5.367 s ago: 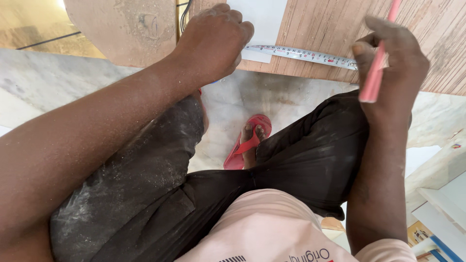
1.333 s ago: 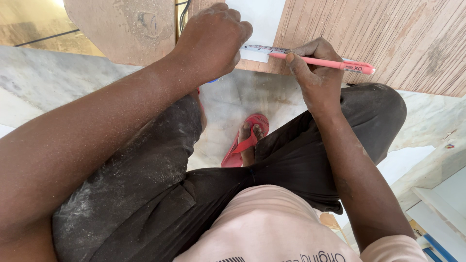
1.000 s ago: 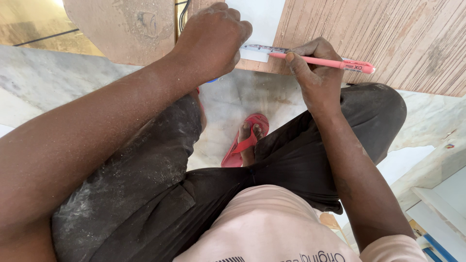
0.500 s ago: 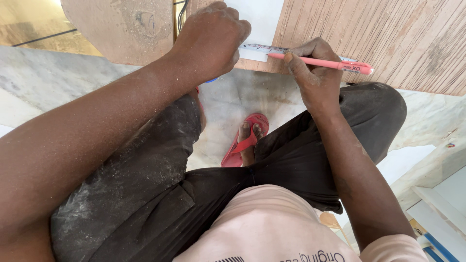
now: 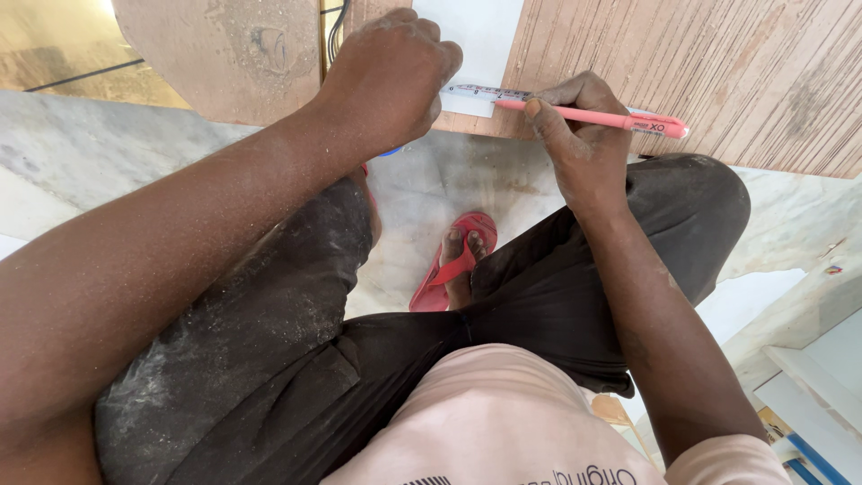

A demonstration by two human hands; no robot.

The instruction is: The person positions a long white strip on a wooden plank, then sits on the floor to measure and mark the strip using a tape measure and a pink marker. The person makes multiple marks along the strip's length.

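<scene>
My left hand is closed over one end of a measuring tape and presses it against the near edge of a wood-grain board. My right hand grips a pink pen that lies along the tape, its tip on the tape near the board's edge. A white sheet lies on the board just behind the tape. The tape's case is hidden under my left hand.
I squat over a pale marble floor, in dusty dark trousers and a red sandal. A round wooden piece lies at the top left. White and blue things sit at the lower right.
Five seconds ago my right hand held the pen upright, away from the tape. It came down to the tape by 1.3 s ago and has stayed there almost still. The left hand has not moved.
</scene>
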